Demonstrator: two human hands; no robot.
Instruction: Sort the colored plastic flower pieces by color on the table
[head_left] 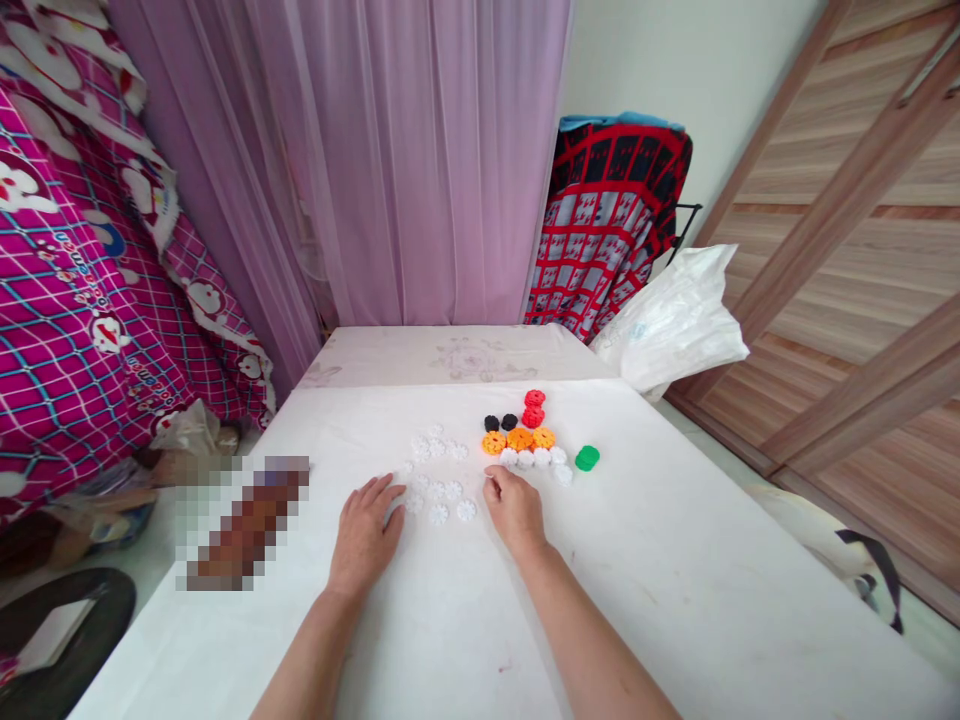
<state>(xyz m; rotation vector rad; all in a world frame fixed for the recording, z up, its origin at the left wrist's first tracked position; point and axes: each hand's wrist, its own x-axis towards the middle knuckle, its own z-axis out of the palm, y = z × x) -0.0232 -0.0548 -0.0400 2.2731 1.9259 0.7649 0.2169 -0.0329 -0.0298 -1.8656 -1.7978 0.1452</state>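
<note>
Several small round toothed plastic discs lie on a white table (675, 560). Loose white discs (439, 470) are scattered in the middle. To their right sit orange discs (519, 439), two black discs (500, 422), red discs (534, 408), a row of white discs (540, 458) and a green disc (587, 458). My left hand (365, 535) rests flat on the table, fingers out, at the near edge of the loose white discs. My right hand (514, 508) has its fingers curled and pinched at a white disc just before the white row.
A pink curtain (420, 160) hangs behind the table. A patterned pink blanket (82, 290) is at the left, a red checked cloth (607, 230) and a white plastic bag (675, 320) at the back right, a wooden wall (862, 250) at the right.
</note>
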